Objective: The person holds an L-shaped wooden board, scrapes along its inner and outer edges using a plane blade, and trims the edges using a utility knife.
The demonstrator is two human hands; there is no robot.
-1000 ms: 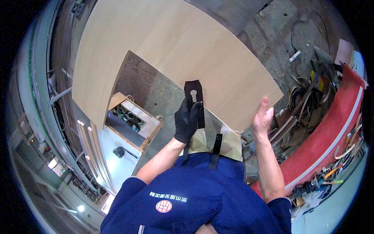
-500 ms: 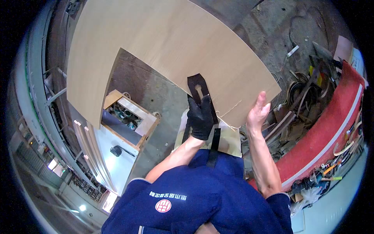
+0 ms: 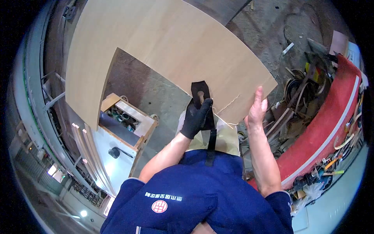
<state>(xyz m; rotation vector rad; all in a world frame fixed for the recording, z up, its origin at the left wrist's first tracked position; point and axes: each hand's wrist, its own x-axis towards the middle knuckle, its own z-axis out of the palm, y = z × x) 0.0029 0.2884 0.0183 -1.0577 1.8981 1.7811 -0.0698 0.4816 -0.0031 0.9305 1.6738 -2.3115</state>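
A large L-shaped wooden panel spans the upper middle of the view. My left hand, in a black glove, is closed on a flat black blade with a keyhole-like slot, lying over the panel's lower edge. The bare right hand grips the panel's right end, thumb on top and fingers mostly hidden underneath. Thin pale strips hang at the panel's near corner, beside the black blade.
At the lower left are a white board with a black tool, long wooden strips and a wooden box. A red curved piece, cables and tools lie on the right.
My left hand and the blade have moved right over the panel's edge, and the blade's tilt has changed. A longer pale strip now shows on the panel. The right hand keeps its hold.
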